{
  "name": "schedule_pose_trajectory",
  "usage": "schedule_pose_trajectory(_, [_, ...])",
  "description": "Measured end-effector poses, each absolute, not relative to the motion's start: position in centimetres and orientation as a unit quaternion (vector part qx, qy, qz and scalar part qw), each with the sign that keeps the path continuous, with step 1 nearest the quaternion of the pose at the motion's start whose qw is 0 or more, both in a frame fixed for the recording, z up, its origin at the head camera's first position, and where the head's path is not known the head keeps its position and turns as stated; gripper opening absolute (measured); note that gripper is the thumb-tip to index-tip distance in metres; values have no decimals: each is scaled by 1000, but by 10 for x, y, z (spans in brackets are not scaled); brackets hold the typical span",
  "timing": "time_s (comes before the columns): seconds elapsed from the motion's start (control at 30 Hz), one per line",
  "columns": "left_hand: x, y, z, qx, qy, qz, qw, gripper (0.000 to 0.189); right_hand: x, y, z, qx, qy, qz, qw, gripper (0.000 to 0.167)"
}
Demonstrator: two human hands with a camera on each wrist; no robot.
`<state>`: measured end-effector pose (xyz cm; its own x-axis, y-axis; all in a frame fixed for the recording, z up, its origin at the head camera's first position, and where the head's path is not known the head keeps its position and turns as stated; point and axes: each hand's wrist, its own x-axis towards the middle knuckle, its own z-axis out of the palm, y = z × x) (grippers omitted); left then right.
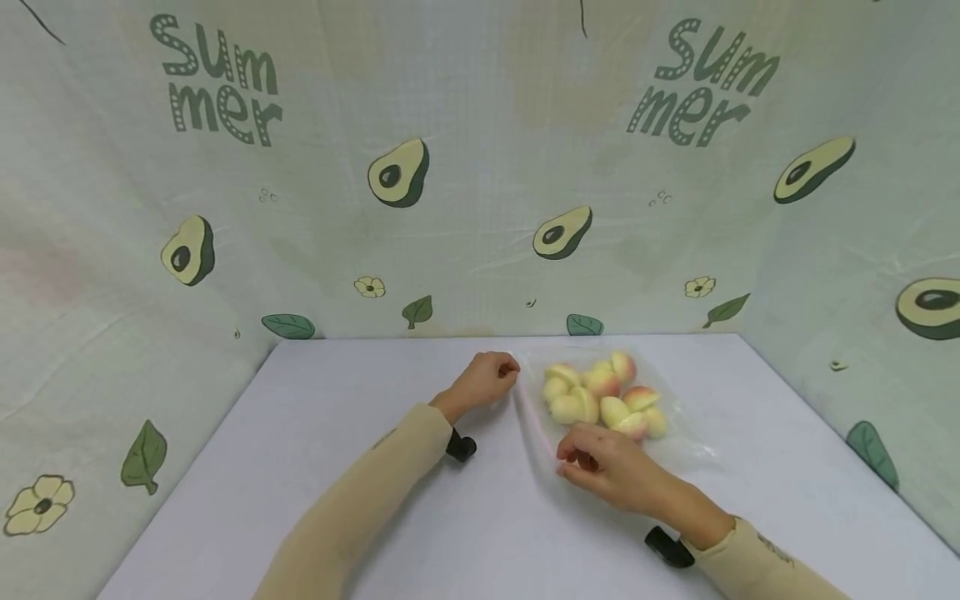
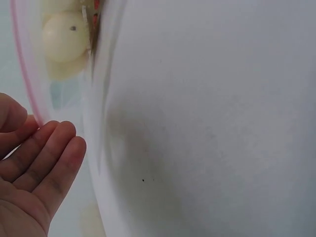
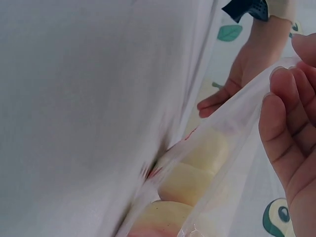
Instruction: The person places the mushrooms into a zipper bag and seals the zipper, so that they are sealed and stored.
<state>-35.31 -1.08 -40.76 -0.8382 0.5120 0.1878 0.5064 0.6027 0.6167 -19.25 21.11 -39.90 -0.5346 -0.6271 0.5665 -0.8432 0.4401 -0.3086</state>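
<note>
A clear zip bag [image 1: 688, 446] with a pink seal strip [image 1: 531, 414] lies on its side, its opening edge toward the left. Inside are several rounded yellow pieces with red blush [image 1: 602, 383], like small peaches. My left hand [image 1: 483, 379] pinches the far end of the seal edge between thumb and index finger; the left wrist view shows its other fingers [image 2: 59, 150] extended. At the near end, my right hand [image 1: 615, 471] pinches the bag's edge between thumb and fingertips. In the right wrist view, the film [image 3: 242, 106] stretches taut from that pinch.
The bag rests on a white table [image 1: 360, 379]. A cloth backdrop [image 1: 480, 108] printed with avocados, leaves and lettering rises at the back and both sides. Dark devices [image 1: 461, 447] are strapped under both wrists.
</note>
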Motion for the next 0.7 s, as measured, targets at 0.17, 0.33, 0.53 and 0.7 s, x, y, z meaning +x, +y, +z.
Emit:
schedule_pose_trajectory(0.17, [-343, -15, -406, 297, 891, 343, -4, 21, -191, 211, -396, 447, -828, 282, 188, 19])
schedule_pose_trajectory(0.33, [-328, -24, -406, 321, 885, 336, -19, 19, -190, 213, -389, 460, -818, 273, 212, 22])
schedule_pose_trajectory(0.53, [-309, -39, -394, 336, 875, 347, -27, 20, -194, 219, -382, 453, -823, 250, 235, 21])
schedule_pose_trajectory(0.7, [-294, -55, -387, 335, 877, 340, -47, 16, -201, 227, -373, 443, -830, 228, 250, 17])
